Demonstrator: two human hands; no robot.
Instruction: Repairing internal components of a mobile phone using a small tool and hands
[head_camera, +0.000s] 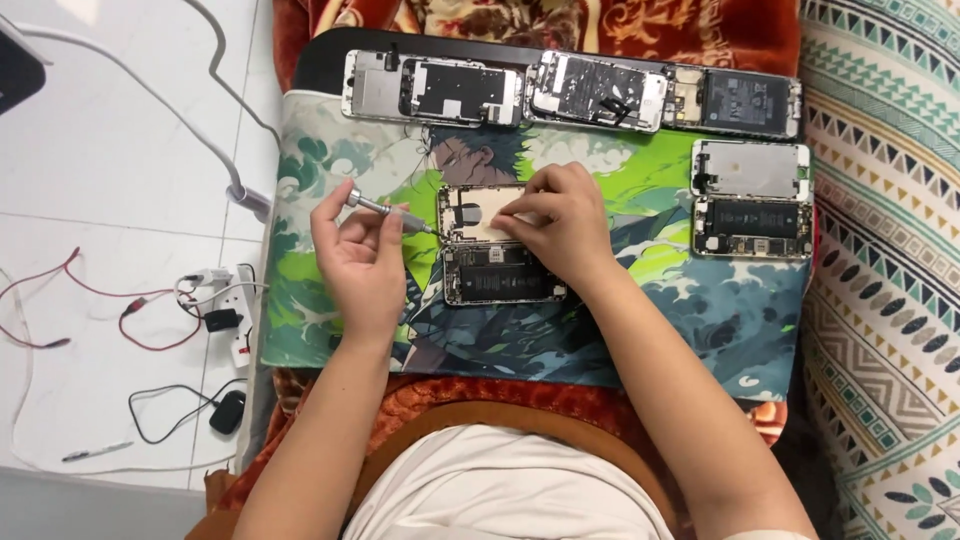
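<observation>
Left hand (362, 262) grips screwdriver (385, 209) — tip at opened phone (490, 243) | right hand (560, 222) presses it

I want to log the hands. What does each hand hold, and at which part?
The left hand holds a slim screwdriver along its handle. The right hand grasps nothing; its fingers press on the opened phone's panel.

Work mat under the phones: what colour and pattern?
Mat: green and teal with a cartoon figure print, head view.

Slim silver screwdriver (385, 209) — tilted, tip at opened phone (495, 245) — back up.
</observation>
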